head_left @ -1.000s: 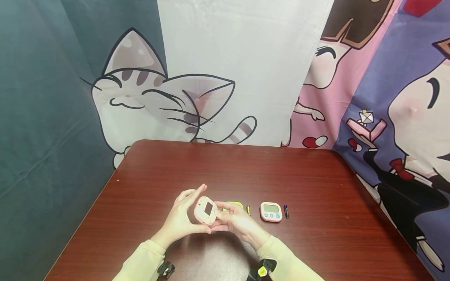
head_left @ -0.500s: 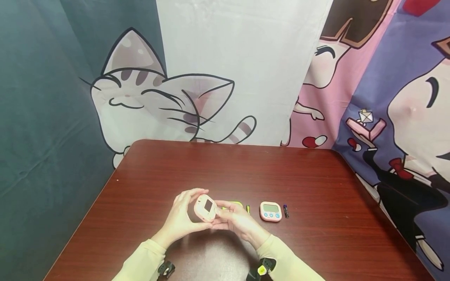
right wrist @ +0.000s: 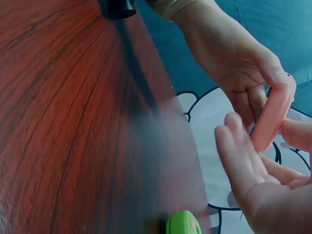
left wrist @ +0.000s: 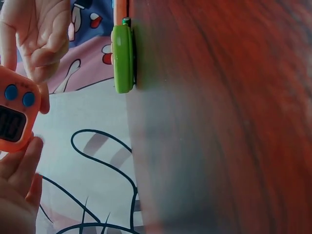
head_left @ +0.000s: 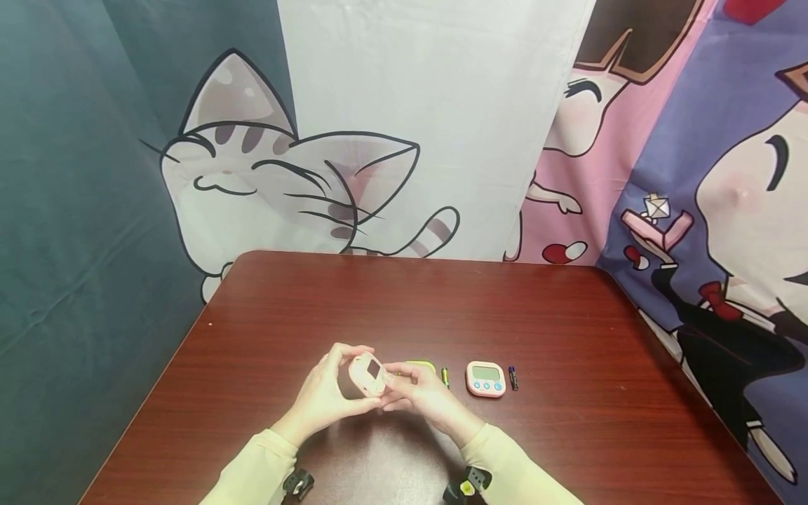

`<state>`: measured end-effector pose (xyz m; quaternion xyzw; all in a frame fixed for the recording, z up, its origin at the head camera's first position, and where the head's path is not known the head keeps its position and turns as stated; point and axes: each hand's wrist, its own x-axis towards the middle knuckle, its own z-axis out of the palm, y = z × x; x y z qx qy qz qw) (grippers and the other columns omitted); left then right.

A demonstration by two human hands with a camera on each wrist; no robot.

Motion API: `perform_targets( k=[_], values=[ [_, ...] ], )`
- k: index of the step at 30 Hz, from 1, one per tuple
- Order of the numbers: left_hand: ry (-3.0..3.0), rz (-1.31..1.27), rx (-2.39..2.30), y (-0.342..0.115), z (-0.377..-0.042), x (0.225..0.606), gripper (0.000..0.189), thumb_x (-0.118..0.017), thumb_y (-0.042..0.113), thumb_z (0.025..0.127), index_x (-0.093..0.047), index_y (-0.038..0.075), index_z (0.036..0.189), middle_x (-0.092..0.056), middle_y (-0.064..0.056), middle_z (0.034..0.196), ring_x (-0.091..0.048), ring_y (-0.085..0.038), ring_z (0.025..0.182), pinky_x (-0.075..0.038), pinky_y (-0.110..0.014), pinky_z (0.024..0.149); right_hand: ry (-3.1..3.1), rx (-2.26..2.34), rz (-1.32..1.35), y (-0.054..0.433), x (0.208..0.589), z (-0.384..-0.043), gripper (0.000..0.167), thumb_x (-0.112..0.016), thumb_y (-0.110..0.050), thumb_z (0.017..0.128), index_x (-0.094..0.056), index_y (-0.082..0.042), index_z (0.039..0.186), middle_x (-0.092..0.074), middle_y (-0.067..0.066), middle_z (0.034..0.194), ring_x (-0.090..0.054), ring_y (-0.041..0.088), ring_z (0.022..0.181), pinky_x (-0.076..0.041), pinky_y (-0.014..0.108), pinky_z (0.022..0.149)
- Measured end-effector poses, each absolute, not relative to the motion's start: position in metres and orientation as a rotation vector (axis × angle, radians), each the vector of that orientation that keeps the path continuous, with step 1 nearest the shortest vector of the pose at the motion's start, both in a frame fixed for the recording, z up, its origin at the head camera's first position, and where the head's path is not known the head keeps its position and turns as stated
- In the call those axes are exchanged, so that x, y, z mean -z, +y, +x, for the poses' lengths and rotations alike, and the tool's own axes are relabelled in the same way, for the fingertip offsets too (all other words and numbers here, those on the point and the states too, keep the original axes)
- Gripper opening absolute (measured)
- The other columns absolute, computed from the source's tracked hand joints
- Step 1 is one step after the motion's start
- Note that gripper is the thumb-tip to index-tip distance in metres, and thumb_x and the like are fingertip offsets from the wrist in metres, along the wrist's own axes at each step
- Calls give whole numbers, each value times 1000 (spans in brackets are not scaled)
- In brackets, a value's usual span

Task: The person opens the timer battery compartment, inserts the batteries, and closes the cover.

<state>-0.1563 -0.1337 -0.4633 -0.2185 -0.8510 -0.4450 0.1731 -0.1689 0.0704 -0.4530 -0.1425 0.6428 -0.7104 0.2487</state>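
Note:
A pink digital timer (head_left: 365,376) is held between both hands above the near part of the table, its back with a dark rectangle turned to the head view. My left hand (head_left: 323,387) grips it with thumb below and fingers over the top edge. At its right end, my right hand (head_left: 429,401) pinches it. The left wrist view shows the front of this timer (left wrist: 18,80), with blue buttons and lit-looking digits on a dark display. Its side edge (right wrist: 274,113) appears in the right wrist view.
Behind the right hand a green timer (left wrist: 124,58) is partly hidden in the head view. Beside it lies a green battery (head_left: 445,377). Further right are another pink timer (head_left: 486,380) and a dark battery (head_left: 513,379). A printed cloth (head_left: 442,140) hangs behind the table.
The left fingers have come down from a raised position onto the timer's top edge. The timer has tilted slightly, and the right fingers have shifted a little at its right end.

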Motion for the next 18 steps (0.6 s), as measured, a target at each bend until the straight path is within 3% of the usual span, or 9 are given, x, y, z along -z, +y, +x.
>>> perform_targets(
  k=[2,6,9,13,18],
  values=[
    [-2422,-647,1296,-134,-156,463,71,-89,37,59,-49,20,115,-62,8,123,-57,-13,114,-44,-43,94,1891,1896,-444,70,453,-168,43,-58,-14,94,-49,15,124,-67,27,95,-69,20,77,-55,42,77],
    [-2420,-696,1385,-134,-155,463,68,-88,32,64,-48,17,117,-63,0,122,-58,-16,115,-43,-44,97,2379,1743,-669,68,451,-165,29,-65,-16,90,-63,3,111,-71,15,91,-69,20,78,-55,33,72],
    [-2425,-702,1440,-134,-154,463,67,-87,31,65,-49,17,118,-63,0,120,-59,-16,112,-44,-47,94,2652,1657,-879,67,449,-162,22,-69,-11,86,-66,-3,107,-72,8,90,-69,18,79,-54,25,71],
    [-2444,-699,1455,-135,-153,462,66,-87,30,66,-50,16,119,-64,1,118,-60,-15,109,-46,-49,90,2683,1693,-1100,66,448,-160,24,-69,-2,84,-64,0,108,-71,12,93,-69,21,83,-54,25,73],
    [-2471,-697,1418,-136,-153,461,67,-86,31,65,-50,17,119,-66,4,111,-62,-10,100,-48,-47,86,2658,1734,-1160,64,435,-154,32,-68,4,82,-60,4,114,-70,18,89,-69,25,79,-55,30,72]
  ],
)
